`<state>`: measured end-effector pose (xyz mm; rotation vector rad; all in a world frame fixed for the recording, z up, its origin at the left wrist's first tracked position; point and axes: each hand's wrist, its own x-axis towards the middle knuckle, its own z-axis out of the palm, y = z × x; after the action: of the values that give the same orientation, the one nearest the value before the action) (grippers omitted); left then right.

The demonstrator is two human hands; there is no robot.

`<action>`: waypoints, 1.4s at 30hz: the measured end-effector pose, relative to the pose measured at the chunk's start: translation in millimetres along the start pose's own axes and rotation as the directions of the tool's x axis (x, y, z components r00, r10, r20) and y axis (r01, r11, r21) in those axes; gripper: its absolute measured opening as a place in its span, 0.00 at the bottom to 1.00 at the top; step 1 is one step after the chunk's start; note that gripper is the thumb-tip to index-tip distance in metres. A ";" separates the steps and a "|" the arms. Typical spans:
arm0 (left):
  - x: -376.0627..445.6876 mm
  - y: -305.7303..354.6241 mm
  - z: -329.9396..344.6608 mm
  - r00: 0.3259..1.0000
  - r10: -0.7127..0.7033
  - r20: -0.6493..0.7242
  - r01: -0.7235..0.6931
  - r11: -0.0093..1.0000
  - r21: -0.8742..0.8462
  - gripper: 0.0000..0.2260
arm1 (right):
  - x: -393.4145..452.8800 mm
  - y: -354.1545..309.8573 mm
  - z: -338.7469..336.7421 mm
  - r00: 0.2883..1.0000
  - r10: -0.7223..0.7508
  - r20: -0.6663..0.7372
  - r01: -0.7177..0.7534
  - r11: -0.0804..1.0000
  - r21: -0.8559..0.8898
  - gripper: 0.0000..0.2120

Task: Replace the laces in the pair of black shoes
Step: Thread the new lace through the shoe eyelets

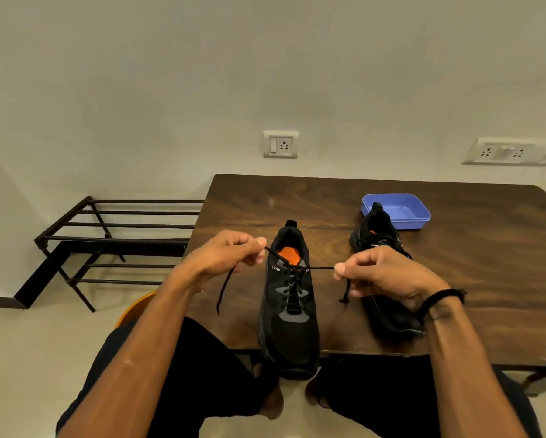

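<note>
A black shoe with an orange insole stands on the wooden table, toe over the near edge. A black lace runs through its eyelets and out both sides at the top. My left hand pinches the left lace end, pulled up and to the left, and the tail hangs below the fingers. My right hand pinches the right end, drawn taut to the right, with a short tail dangling. The second black shoe stands laced behind my right hand, partly hidden by it.
A blue plastic tray sits behind the second shoe at the back of the table. A black metal rack stands on the floor to the left. Wall sockets are on the wall behind. My knees are under the table's near edge.
</note>
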<state>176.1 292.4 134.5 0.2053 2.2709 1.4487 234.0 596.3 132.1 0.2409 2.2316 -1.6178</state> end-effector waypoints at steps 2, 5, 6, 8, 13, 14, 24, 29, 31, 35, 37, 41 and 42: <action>-1.1 2.9 -0.4 0.999 0.047 0.026 -0.045 0.995 -0.093 0.09 | -4.1 -3.4 1.6 0.997 -0.077 0.023 0.072 0.986 0.151 0.16; 4.0 2.2 14.2 0.994 0.087 0.070 -0.072 0.977 -0.199 0.10 | 3.3 -4.4 15.7 0.983 -0.185 0.000 0.173 0.918 0.358 0.16; 5.9 2.7 21.8 0.993 0.101 0.060 -0.084 0.969 -0.233 0.11 | 8.1 -4.1 23.9 0.977 -0.214 -0.011 0.197 0.880 0.431 0.14; 10.2 3.4 38.4 0.988 0.154 0.007 -0.147 0.950 -0.276 0.11 | 20.2 -1.3 41.3 0.972 -0.227 -0.063 0.219 0.776 0.591 0.10; 25.1 -6.5 66.0 0.957 0.224 -0.186 -0.270 0.922 -0.277 0.08 | 46.9 10.9 71.0 0.946 -0.137 -0.294 0.303 0.697 0.650 0.08; 27.0 -9.9 67.2 0.950 0.248 -0.189 -0.285 0.937 -0.201 0.07 | 50.0 14.3 74.7 0.930 -0.124 -0.347 0.325 0.720 0.613 0.09; 23.3 -14.4 54.9 0.919 0.391 -0.051 -0.370 0.901 0.227 0.07 | 59.7 23.1 81.1 0.904 -0.152 -0.401 0.314 0.870 0.379 0.05; 23.9 -13.6 57.9 0.889 0.455 -0.045 -0.412 0.840 0.353 0.10 | 50.9 14.3 82.6 0.949 -0.217 -0.227 0.286 0.897 0.337 0.08; 27.1 -16.9 56.8 0.882 0.470 -0.035 -0.412 0.806 0.425 0.13 | 47.9 11.5 80.5 0.963 -0.224 -0.152 0.263 0.907 0.330 0.11; 30.0 -20.2 59.0 0.869 0.494 -0.001 -0.414 0.731 0.543 0.19 | 44.8 12.7 87.4 0.935 -0.278 -0.220 0.333 0.900 0.281 0.09; 30.7 -19.9 59.7 0.868 0.497 -0.005 -0.418 0.735 0.534 0.21 | 46.4 14.0 91.0 0.910 -0.282 -0.303 0.370 0.884 0.287 0.07; 32.5 -22.1 56.0 0.879 0.470 -0.074 -0.404 0.819 0.409 0.22 | 46.6 12.5 85.8 0.920 -0.263 -0.292 0.375 0.810 0.452 0.09; 33.0 -23.0 55.2 0.889 0.448 -0.093 -0.387 0.845 0.368 0.21 | 45.4 11.5 83.4 0.923 -0.276 -0.269 0.374 0.810 0.452 0.10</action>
<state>173.1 339.4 85.0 0.7537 2.7415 1.2906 212.8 517.9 81.6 0.1512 2.0216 -2.4524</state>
